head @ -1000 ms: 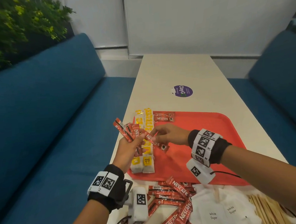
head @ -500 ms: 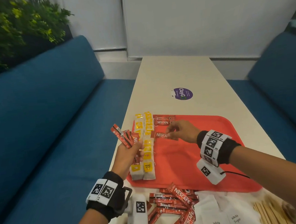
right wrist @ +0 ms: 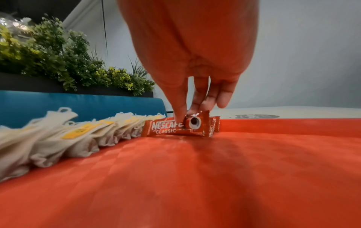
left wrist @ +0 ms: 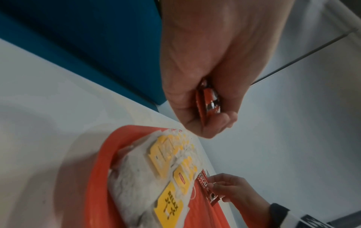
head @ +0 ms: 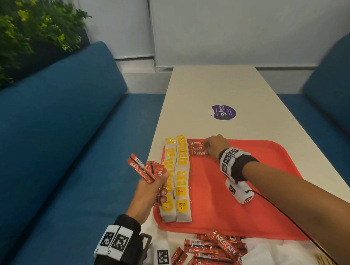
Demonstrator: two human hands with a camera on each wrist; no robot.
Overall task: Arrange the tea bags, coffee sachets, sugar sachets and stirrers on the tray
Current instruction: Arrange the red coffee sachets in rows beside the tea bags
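Observation:
A red tray (head: pixel 256 188) lies on the white table. Two rows of yellow-tagged tea bags (head: pixel 177 177) fill its left side. My right hand (head: pixel 209 148) is at the tray's far left corner, where thumb and fingers pinch a red coffee sachet (right wrist: pixel 170 128) lying on the tray beside the tea bags (right wrist: pixel 78 135). Another sachet (head: pixel 195 144) lies just behind it. My left hand (head: pixel 153 187) hovers at the tray's left edge and grips a fanned bundle of coffee sachets (head: pixel 145 169), also seen in the left wrist view as sachets (left wrist: pixel 210 101).
Loose coffee sachets (head: pixel 215 251) lie on the table in front of the tray, with white sugar sachets (head: pixel 271 254) and wooden stirrers (head: pixel 326 261) to their right. Blue sofas flank the table. A purple sticker (head: pixel 223 112) sits farther back.
My right hand took one sachet from the left hand's bundle and carried it away to the tray's far left corner, lowering it onto the tray. The left hand stayed put.

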